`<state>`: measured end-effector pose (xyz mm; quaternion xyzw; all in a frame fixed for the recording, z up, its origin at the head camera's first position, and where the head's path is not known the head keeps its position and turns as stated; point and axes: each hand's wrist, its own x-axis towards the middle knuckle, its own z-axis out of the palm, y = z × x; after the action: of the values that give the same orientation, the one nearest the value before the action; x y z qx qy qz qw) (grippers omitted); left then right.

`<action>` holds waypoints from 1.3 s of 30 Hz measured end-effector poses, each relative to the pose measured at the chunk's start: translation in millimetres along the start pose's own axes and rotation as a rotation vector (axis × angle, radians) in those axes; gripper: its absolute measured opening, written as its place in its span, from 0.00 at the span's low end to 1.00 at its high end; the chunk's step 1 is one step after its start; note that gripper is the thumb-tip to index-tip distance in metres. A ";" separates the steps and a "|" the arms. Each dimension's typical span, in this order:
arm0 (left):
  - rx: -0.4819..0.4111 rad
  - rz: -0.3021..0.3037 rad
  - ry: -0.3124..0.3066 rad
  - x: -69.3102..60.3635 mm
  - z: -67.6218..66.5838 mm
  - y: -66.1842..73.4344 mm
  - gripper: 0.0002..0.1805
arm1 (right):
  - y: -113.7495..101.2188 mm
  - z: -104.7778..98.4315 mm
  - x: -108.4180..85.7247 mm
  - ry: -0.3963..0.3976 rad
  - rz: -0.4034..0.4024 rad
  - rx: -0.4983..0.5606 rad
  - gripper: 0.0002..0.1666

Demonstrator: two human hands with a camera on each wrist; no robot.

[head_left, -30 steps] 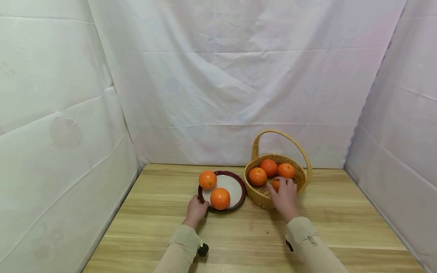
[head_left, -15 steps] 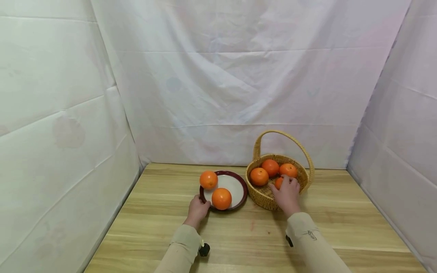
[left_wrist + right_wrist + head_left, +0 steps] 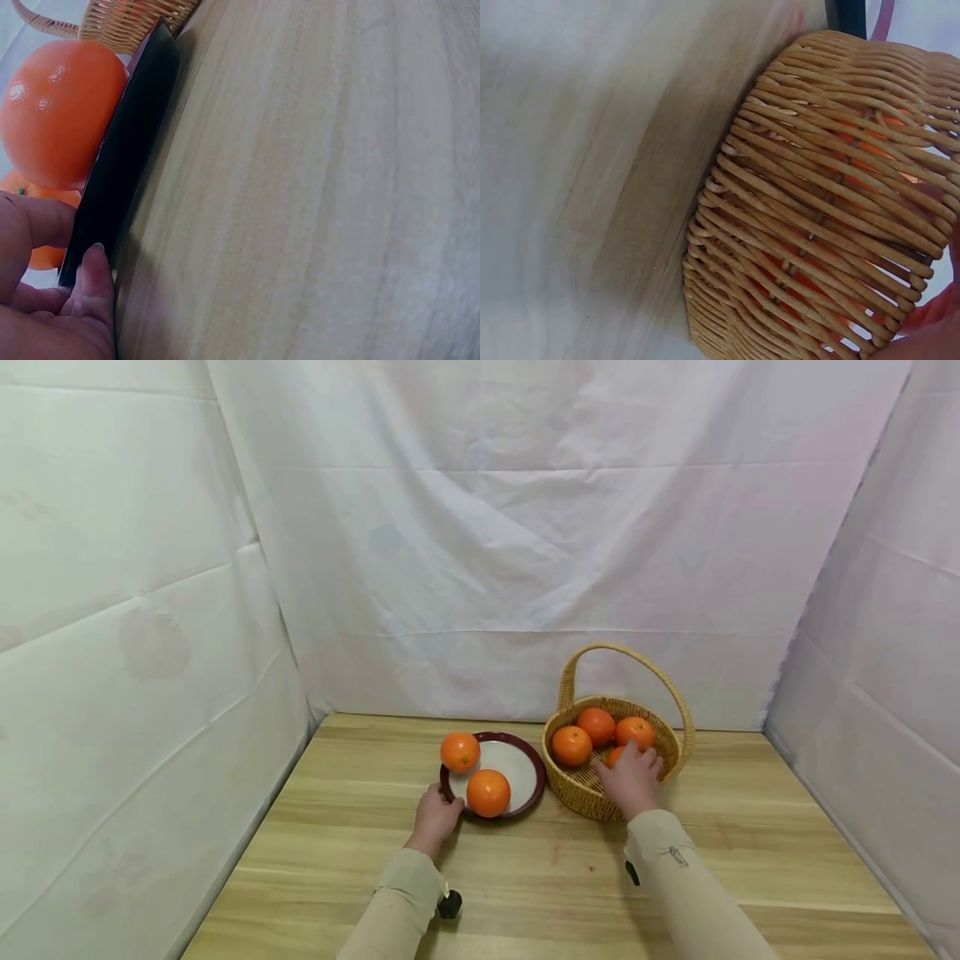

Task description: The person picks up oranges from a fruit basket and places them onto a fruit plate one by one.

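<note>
My left hand (image 3: 437, 814) grips the near-left rim of a white plate (image 3: 519, 767) with a dark red edge. In the left wrist view the plate's dark underside (image 3: 124, 157) lies between thumb and fingers. Two oranges rest on the plate, one at the front (image 3: 488, 793) and one at the far left (image 3: 460, 752). My right hand (image 3: 633, 781) reaches into a wicker basket (image 3: 581, 795), fingers and thumb round an orange (image 3: 614, 755) partly hidden by the hand. The right wrist view mostly shows the basket's woven side (image 3: 817, 202).
Three more oranges sit in the basket, at the left (image 3: 572, 746), back (image 3: 596, 727) and right (image 3: 634, 732). Its tall handle (image 3: 622, 649) arches above them. Basket and plate stand close together on the wooden table (image 3: 525, 893), with white cloth (image 3: 480, 552) behind and at both sides.
The view has shifted slightly. My right hand has edged a little further right and back over the orange in the basket. My left hand stays on the plate rim.
</note>
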<state>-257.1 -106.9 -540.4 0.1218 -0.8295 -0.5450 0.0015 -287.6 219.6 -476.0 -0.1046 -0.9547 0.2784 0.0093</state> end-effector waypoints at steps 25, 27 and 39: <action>0.005 -0.011 -0.017 -0.3 -0.1 -0.2 0.25 | -1.7 2.4 2.5 -0.001 -0.020 -0.128 0.37; 0.003 -0.008 -0.018 -0.9 0.5 -1.1 0.25 | -0.9 2.9 2.3 -0.002 -0.008 -0.130 0.36; -0.007 -0.011 -0.019 -0.7 -0.5 -0.8 0.24 | 2.5 8.4 3.4 0.033 -0.031 -0.147 0.38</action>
<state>-256.2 -107.6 -540.8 0.1212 -0.8269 -0.5491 -0.0091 -291.1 218.0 -484.6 -0.0949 -0.9738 0.2057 0.0218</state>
